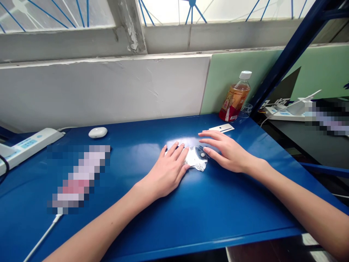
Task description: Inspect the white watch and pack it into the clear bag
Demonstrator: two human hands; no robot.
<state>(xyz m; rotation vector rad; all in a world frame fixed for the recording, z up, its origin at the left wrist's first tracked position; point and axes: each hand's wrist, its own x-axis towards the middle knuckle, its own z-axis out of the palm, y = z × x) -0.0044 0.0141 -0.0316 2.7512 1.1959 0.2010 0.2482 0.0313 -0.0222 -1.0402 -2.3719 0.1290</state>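
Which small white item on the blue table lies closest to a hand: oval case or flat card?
The flat card, just beyond the right hand, near the bottle; the oval case lies far left.

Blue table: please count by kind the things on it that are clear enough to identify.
Plastic packet, under the left hand and right hand: 1
White oval case: 1
White card: 1
Drink bottle: 1
Power strip: 1
Total: 5 (the blurred item not counted)
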